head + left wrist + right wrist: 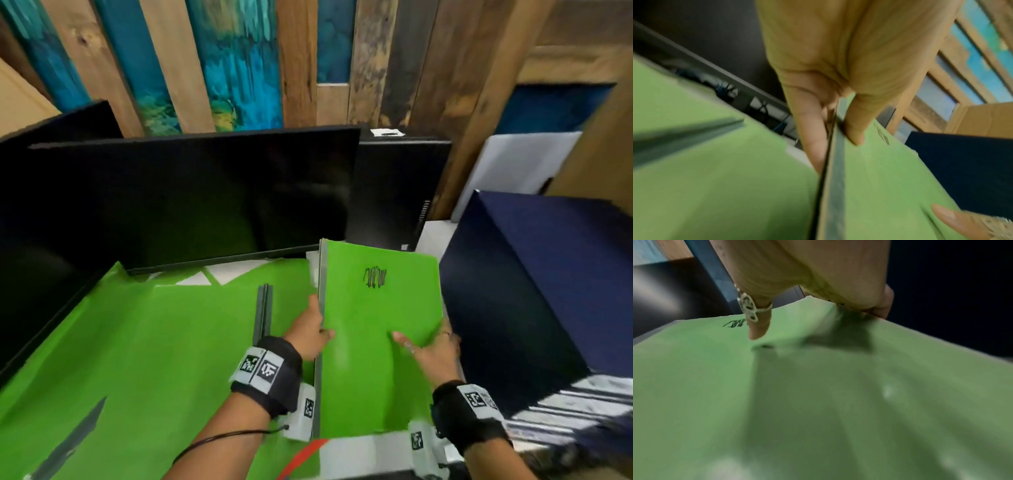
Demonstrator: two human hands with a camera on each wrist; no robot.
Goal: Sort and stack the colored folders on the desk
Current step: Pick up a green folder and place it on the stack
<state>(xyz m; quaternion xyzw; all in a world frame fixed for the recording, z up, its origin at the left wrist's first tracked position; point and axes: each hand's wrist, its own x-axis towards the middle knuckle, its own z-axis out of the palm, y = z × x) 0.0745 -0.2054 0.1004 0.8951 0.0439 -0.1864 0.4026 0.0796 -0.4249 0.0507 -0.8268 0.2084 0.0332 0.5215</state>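
Both hands are on one green folder (373,329), the one with a black scribble (375,277) on its cover. The left hand (308,330) pinches the grey spine edge, thumb on top, fingers underneath. The right hand (433,353) grips the opposite edge, ringed thumb flat on the cover. Left of the left hand, more green folders (154,342) lie spread on the tabletop. Just beyond the right hand sits a dark navy box (534,294).
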